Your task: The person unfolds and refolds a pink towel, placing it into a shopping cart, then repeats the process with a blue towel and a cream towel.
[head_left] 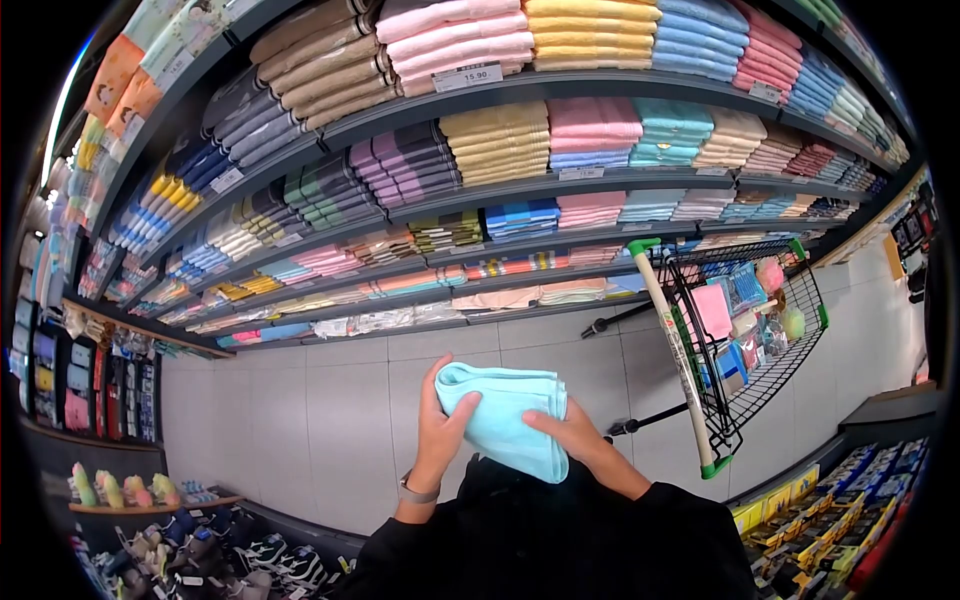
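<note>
A folded turquoise towel (pixel 505 420) is held between both hands in front of the body. My left hand (pixel 440 425) grips its left end, thumb on the upper face and fingers round the edge. On the right side, my right hand (pixel 575 435) pinches the towel, its thumb lying on top and its other fingers partly hidden. Beyond the hands, stacks of folded towels fill the shelves, among them turquoise ones (pixel 670 133), pink ones (pixel 595 124) and yellow ones (pixel 592 33).
A shopping cart (pixel 680 360) with a green-ended handle stands to the right, holding a pink item and several packages. Grey floor tiles (pixel 345 400) lie below the shelves. Shoes (pixel 285 560) fill the lower left; packaged goods (pixel 840 520) fill the lower right.
</note>
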Demonstrator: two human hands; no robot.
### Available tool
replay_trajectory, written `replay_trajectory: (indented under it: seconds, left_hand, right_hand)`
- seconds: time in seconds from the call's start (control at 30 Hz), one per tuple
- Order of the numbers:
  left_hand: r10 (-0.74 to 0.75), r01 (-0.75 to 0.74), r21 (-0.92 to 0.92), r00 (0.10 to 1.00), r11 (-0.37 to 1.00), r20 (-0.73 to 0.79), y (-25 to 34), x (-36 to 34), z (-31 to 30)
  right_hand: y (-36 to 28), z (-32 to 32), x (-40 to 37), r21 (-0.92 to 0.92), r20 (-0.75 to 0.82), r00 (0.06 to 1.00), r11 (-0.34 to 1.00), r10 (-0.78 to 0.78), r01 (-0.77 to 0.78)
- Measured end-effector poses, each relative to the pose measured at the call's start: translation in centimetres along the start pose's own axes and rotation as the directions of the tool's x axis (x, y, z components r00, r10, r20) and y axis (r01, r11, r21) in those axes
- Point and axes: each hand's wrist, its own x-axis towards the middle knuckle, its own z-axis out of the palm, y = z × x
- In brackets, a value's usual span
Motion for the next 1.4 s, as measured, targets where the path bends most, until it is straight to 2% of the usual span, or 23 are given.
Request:
replay_trajectory:
  seconds: [0.1, 0.2, 0.27, 0.3, 0.4, 0.6, 0.7, 0.8, 0.9, 1.0, 1.1, 1.2, 1.3, 1.4]
  left_hand:
    - [0.067, -0.063, 0.083, 0.997, 0.995, -0.039, 0.4, -0.2, 0.1]
    - [0.087, -0.081, 0.090, 0.994, 0.993, -0.060, 0.8, -0.3, -0.5]
    - [0.066, -0.061, 0.059, 0.995, 0.996, -0.079, 1.3, -0.2, -0.9]
    - [0.055, -0.052, 0.043, 0.995, 0.998, -0.087, 1.4, -0.1, -1.0]
    - [-0.081, 0.071, -0.191, 0.996, 0.979, -0.045, -0.2, 0.1, -2.0]
    - [-0.007, 0.005, -0.032, 0.997, 0.999, -0.071, 0.1, -0.4, -2.0]
    - [-0.024, 0.023, -0.016, 0.998, 1.000, -0.056, -0.6, -0.5, -3.1]
    - [-0.071, 0.060, -0.223, 0.996, 0.973, -0.046, -1.6, -0.2, -3.3]
    - [-0.195, 0.254, -0.451, 0.965, 0.856, 0.173, -2.9, 0.2, -4.4]
    - [-0.210, 0.273, -0.502, 0.961, 0.821, 0.179, -2.6, -0.8, -3.7]
    - [-0.224, 0.232, -0.593, 0.971, 0.771, 0.089, -3.7, -1.8, -2.5]
    - [-0.170, 0.190, -0.465, 0.982, 0.865, 0.084, -3.5, -2.9, -1.1]
    - [-0.204, 0.225, -0.310, 0.974, 0.924, 0.098, -3.1, -2.5, -1.5]
    - [-0.209, 0.226, -0.227, 0.973, 0.947, 0.095, -2.5, -1.9, -2.6]
  right_hand:
    - [-0.8, 0.6, 0.0, 0.004, 0.085, 0.996, 0.999, 0.040, -0.040]
    - [0.0, 0.5, 0.3, 0.069, 0.050, 0.995, 0.993, 0.092, -0.095]
    - [0.5, 0.4, 0.3, 0.085, 0.020, 0.997, 0.993, 0.075, -0.076]
    - [0.6, 0.4, 0.3, 0.094, 0.004, 0.998, 0.993, 0.066, -0.066]
    - [0.2, 0.3, 0.1, 0.111, -0.013, 0.999, 0.993, 0.051, -0.050]
    - [0.9, 0.3, -0.4, 0.115, 0.041, 0.999, 0.993, 0.032, -0.036]
    - [0.5, 0.8, -0.6, 0.148, -0.027, 0.998, 0.988, 0.051, -0.047]
    - [0.6, 0.6, -0.6, 0.236, -0.100, 0.995, 0.972, 0.022, 0.002]
    - [0.5, 0.2, -0.7, 0.342, -0.133, 0.991, 0.937, -0.030, 0.074]
    - [-0.2, 0.3, -1.0, 0.430, -0.167, 0.985, 0.897, -0.032, 0.102]
    - [-0.2, 0.4, -0.8, 0.445, -0.156, 0.984, 0.884, -0.081, 0.144]
    - [0.4, 0.6, -0.6, 0.368, -0.281, 0.958, 0.916, -0.053, 0.158]
    - [0.5, 0.7, -0.7, 0.282, -0.278, 0.947, 0.928, -0.163, 0.242]
    - [0.2, 1.0, -1.1, 0.253, -0.263, 0.949, 0.936, -0.175, 0.243]
